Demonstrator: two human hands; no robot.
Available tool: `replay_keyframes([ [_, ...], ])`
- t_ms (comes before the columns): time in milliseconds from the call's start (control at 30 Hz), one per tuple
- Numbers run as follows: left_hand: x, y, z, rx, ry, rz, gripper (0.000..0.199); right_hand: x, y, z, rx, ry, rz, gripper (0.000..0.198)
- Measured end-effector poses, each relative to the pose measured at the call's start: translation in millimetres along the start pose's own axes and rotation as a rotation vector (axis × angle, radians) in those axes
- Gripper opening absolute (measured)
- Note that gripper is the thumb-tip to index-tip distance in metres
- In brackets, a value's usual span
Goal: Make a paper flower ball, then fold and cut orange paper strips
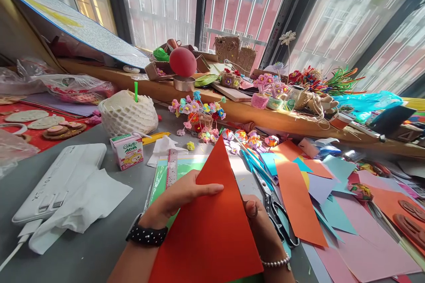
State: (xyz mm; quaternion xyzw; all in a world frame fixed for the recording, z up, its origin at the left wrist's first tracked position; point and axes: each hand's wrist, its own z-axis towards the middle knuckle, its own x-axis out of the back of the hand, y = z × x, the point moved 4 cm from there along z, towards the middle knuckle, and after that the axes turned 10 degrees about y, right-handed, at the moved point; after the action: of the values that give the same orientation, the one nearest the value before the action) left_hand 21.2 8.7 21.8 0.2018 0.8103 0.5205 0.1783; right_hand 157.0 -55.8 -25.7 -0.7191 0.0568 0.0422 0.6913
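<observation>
Both my hands hold a folded sheet of orange-red paper [212,230], its pointed corner up. My left hand [189,190], with a dotted watch band on the wrist, grips the sheet from the left, thumb flat across its face and the other fingers hidden behind. At the right edge, my right hand [257,216] is closed on the paper, its thumb bent by the fold. Just right of that hand lie scissors [277,216] with dark handles. Under the paper are green sheets [161,181] and a clear pink-marked ruler [171,166].
Cut coloured paper [299,203] covers the right side. On the left are a white power bank [66,177], a tissue [86,203], a drink carton [127,151] and a netted coconut [128,115]. Craft flowers [199,112] stand ahead, below a cluttered wooden ledge [232,97].
</observation>
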Motion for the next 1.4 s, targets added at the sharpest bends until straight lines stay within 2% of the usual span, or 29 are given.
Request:
replay_keyframes([
  [100,1.2,-0.7,1.1,-0.016,0.009,0.018,0.030,-2.8,4.3,0.0,-0.090,-0.104,0.103,0.051],
  [267,2.4,-2.7,2.2,-0.006,0.012,0.007,0.030,-1.5,8.5,2.4,-0.144,-0.101,0.133,0.048],
  [533,4.3,-4.6,4.2,0.013,0.010,0.026,0.032,-6.0,3.6,2.5,-0.113,-0.122,0.218,0.047],
  [833,2.9,-6.9,7.2,0.028,0.017,-0.014,0.032,-0.1,9.8,4.6,-0.105,-0.034,0.155,0.051],
  [1400,2.5,-4.6,5.1,0.004,0.036,0.035,0.035,-9.1,-3.2,-1.0,-0.105,-0.177,0.214,0.051],
])
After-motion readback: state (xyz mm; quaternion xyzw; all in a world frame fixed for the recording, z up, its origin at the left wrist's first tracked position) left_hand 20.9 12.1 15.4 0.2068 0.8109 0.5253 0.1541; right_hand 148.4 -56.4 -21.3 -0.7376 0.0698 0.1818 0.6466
